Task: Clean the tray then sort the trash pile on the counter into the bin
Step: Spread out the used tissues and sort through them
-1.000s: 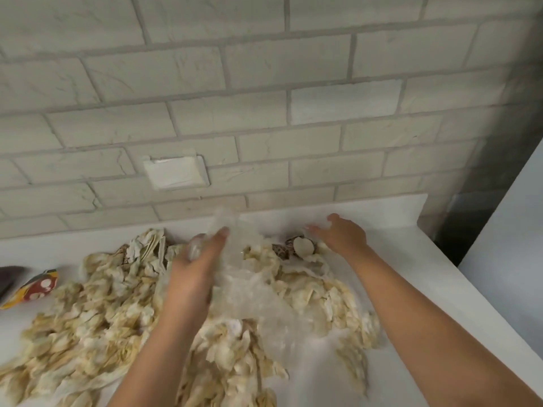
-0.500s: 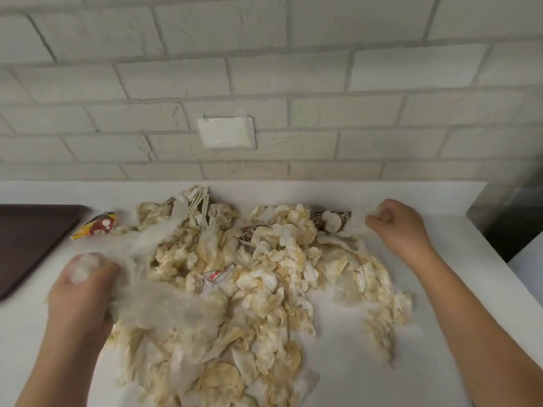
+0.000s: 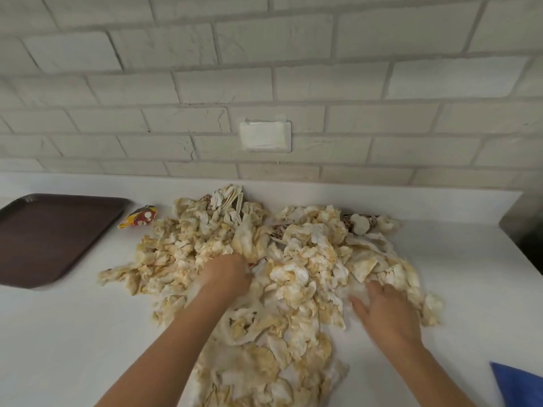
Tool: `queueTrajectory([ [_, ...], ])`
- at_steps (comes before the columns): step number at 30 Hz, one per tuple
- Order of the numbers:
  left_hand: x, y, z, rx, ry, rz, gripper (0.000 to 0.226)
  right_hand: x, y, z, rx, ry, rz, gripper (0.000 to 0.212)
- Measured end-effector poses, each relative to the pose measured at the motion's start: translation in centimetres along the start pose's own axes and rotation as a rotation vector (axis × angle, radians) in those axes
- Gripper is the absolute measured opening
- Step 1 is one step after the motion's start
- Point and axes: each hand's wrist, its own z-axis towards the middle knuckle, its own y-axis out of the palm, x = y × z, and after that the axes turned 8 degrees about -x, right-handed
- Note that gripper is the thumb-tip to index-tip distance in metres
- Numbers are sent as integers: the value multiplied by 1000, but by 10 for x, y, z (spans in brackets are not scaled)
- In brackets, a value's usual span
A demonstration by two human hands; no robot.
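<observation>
A wide trash pile (image 3: 293, 274) of crumpled, yellow-stained napkins covers the middle of the white counter (image 3: 73, 333). My left hand (image 3: 226, 274) reaches into the pile's centre with its knuckles up. Its fingertips are buried among the napkins beside a small red-and-white scrap (image 3: 251, 264), so its grip is hidden. My right hand (image 3: 388, 312) lies flat with fingers spread on the pile's right edge. The dark brown tray (image 3: 44, 239) sits bare at the far left. No bin is in view.
A red-and-yellow packet (image 3: 138, 220) lies between tray and pile. A patterned paper cup (image 3: 358, 223) lies on its side at the pile's back right. A blue object (image 3: 520, 386) shows at the bottom right corner. The counter ends at a dark gap (image 3: 526, 239) on the right.
My left hand swung from the pile's left side, where it held clear plastic wrap, into the centre. My right hand came forward from the back right corner and opened flat.
</observation>
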Motion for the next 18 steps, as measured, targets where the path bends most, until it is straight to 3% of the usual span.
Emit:
queueTrajectory([
  [6,5,15,23,6,-10,86,32,3,3,-7,59,-59,171,19],
  [9,3,18,18,73,47,59,28,1,-4,-18,45,-59,280,25],
  [13,-9,22,11,210,133,120,23,-9,-22,-32,154,-32,562,21],
  [16,-17,24,5,264,162,99,21,-17,-34,-40,140,-51,746,34],
  [18,-21,24,3,294,168,59,26,-26,-43,-46,117,-95,793,56],
])
